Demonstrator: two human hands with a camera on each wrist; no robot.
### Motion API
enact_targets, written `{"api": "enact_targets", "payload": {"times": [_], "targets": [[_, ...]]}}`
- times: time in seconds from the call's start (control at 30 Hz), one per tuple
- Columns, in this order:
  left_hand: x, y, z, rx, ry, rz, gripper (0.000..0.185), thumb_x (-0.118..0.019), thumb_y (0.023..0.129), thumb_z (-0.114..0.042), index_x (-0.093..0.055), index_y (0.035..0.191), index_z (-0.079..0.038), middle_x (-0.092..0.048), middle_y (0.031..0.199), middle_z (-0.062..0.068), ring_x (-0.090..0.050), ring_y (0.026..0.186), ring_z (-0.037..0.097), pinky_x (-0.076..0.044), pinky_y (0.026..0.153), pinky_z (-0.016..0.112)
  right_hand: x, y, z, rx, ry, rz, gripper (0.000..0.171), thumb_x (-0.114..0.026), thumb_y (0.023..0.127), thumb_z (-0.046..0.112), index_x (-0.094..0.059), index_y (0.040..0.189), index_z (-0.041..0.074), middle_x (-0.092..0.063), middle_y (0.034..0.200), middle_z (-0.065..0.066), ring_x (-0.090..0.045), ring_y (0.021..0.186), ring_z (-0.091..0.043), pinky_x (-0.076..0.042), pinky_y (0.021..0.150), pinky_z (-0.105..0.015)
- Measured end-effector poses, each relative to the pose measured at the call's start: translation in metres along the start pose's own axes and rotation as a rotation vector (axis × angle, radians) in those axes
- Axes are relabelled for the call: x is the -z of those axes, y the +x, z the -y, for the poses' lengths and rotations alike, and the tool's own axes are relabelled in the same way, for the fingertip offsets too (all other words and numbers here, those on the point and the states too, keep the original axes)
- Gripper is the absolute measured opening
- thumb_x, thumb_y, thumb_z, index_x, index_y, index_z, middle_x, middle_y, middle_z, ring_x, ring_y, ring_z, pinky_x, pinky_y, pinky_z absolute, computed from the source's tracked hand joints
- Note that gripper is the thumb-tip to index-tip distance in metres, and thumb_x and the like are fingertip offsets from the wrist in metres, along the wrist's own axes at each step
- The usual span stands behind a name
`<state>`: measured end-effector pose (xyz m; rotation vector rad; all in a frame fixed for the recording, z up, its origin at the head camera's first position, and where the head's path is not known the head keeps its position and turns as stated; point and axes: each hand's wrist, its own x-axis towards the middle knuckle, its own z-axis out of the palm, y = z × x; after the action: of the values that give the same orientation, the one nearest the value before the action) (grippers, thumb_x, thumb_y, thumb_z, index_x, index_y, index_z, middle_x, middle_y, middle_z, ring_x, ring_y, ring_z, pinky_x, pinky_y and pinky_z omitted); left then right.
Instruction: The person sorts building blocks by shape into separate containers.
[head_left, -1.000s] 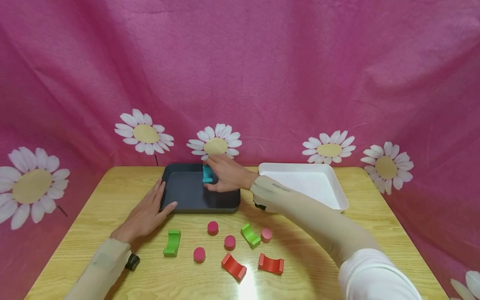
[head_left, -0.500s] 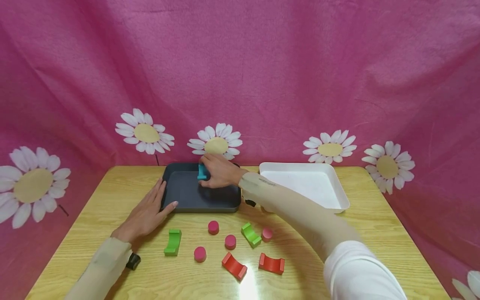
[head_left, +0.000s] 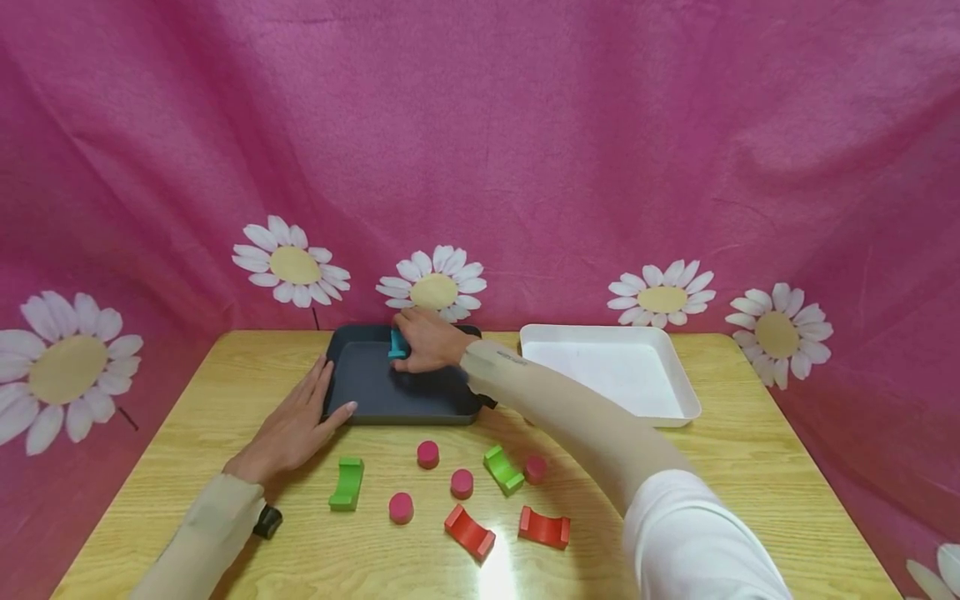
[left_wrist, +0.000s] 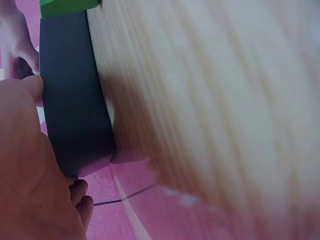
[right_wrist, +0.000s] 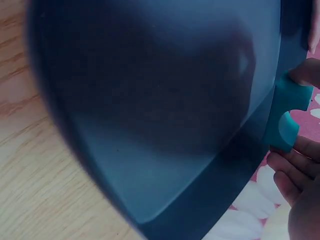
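Note:
My right hand point(head_left: 431, 340) pinches a teal arch-shaped block point(head_left: 397, 345) between thumb and fingers, over the back part of the dark grey tray point(head_left: 405, 417). The right wrist view shows this teal block point(right_wrist: 291, 94) with its curved notch, near the tray wall; whether it touches the tray I cannot tell. Along the tray's left side lies my left hand point(head_left: 288, 429), fingers stretched out and touching the rim. In the left wrist view the left hand point(left_wrist: 30, 160) has its thumb and fingertips against the tray's outer wall point(left_wrist: 75, 95).
A white tray point(head_left: 615, 367) stands to the right, partly behind my right forearm. In front lie a green arch block point(head_left: 347, 484), a lighter green one point(head_left: 502, 470), two red ones point(head_left: 470, 533) point(head_left: 543, 528) and several pinkish-red cylinders point(head_left: 428, 454). A pink flowered cloth hangs behind.
My right hand has moved a little left and back over the dark tray, carrying the teal block. The left hand keeps its place on the tray's side.

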<state>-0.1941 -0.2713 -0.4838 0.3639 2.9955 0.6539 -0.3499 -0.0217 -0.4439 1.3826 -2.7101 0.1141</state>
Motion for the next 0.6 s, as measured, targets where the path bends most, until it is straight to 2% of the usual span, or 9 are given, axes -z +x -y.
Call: {"api": "enact_targets", "payload": {"times": [0.17,0.3,0.6], "targets": [[0.001,0.000,0.000,0.000,-0.007,0.002,0.098,-0.049,0.109,-0.061,-0.006,0.171,0.000,-0.002,0.179,0.022,-0.012,0.162,0.048,-0.018,0.128,0.067,-0.006,0.006,-0.002,-0.036,0.018,0.034,0.061,-0.078,0.092,0.049,-0.062,0.129,0.002,-0.065,0.123,-0.011,-0.060,0.121,-0.026,-0.046,0.111,-0.036],[0.001,0.000,0.000,0.000,-0.010,0.006,0.097,-0.049,0.109,-0.061,-0.006,0.171,0.000,-0.002,0.179,0.022,-0.012,0.162,0.048,-0.018,0.128,0.067,-0.011,0.009,-0.003,-0.049,0.044,0.054,0.062,-0.078,0.092,0.048,-0.062,0.131,0.002,-0.065,0.125,-0.011,-0.059,0.122,-0.026,-0.044,0.114,-0.037],[0.000,0.001,0.000,0.012,-0.012,0.013,0.098,-0.049,0.109,-0.061,-0.004,0.171,-0.001,0.000,0.179,0.021,-0.011,0.163,0.048,-0.017,0.129,0.067,-0.018,0.012,-0.001,-0.073,0.038,0.094,0.065,-0.077,0.093,0.050,-0.061,0.134,0.002,-0.065,0.124,-0.010,-0.062,0.114,-0.024,-0.050,0.106,-0.037]]}}
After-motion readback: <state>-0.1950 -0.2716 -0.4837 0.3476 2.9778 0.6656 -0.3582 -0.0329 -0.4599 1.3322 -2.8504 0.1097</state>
